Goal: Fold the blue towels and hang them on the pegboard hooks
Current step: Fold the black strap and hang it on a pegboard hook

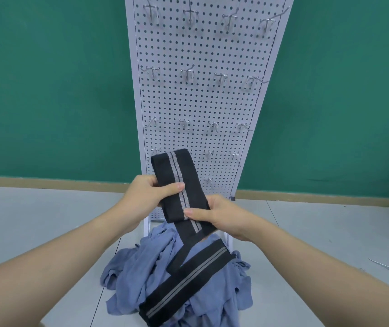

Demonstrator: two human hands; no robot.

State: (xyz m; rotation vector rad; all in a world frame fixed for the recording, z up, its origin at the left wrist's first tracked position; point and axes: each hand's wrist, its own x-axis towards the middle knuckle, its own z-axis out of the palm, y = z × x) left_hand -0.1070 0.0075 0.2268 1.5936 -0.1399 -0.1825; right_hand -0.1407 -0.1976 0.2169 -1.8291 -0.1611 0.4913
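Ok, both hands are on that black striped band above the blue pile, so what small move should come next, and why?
Probably one more fold: the left hand and right hand pinch the doubled top of the black striped band, but its long tail trails down across the blue towels on the floor. Gathering that tail first would let it hang from a pegboard hook without dragging.
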